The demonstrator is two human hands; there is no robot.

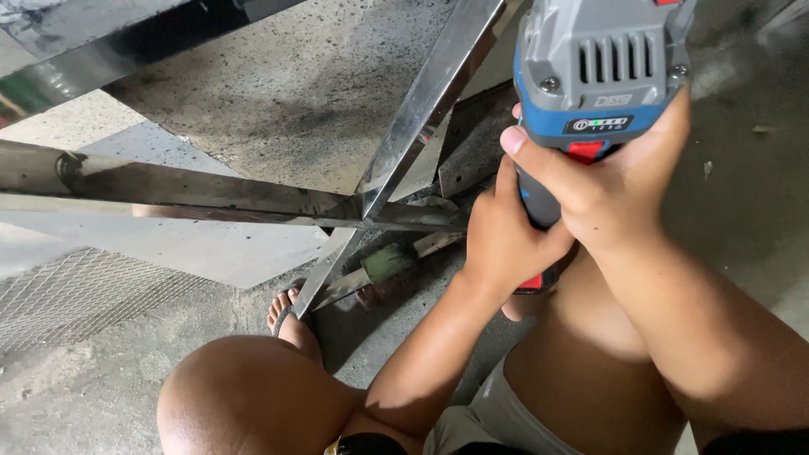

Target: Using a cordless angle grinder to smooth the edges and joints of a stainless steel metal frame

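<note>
both hands grip a cordless power tool (pixel 594 93) with a grey and blue housing, vent slots on its upper face and a red button below a small indicator panel. right hand (pixel 611 190) wraps the rear of the tool just under the blue band, fingers pressed together around the body, thumb lying across the red button's edge. left hand (pixel 501 240) closes around the dark handle section lower down, fingers curled tight against it, touching the right hand. working end of the tool is hidden behind the hands, so its contact with the metal cannot be told. the tool sits at upper right of the view, just beside a frame of polished metal bars (pixel 421 109): one bright bar runs diagonally from top centre down to lower left, and a darker, scuffed bar (pixel 185 190) crosses it horizontally from the left edge, the two meeting near the left hand. beneath the joint lies a short green cylinder (pixel 389 261) among dark metal offcuts. floor (pixel 278 93) is speckled concrete, with a sheet of wire mesh (pixel 76 295) at lower left. the person squats; a bare knee (pixel 253 396) fills the lower centre, and a sandalled foot (pixel 291 320) rests on the floor beside the diagonal bar's lower end.
</note>
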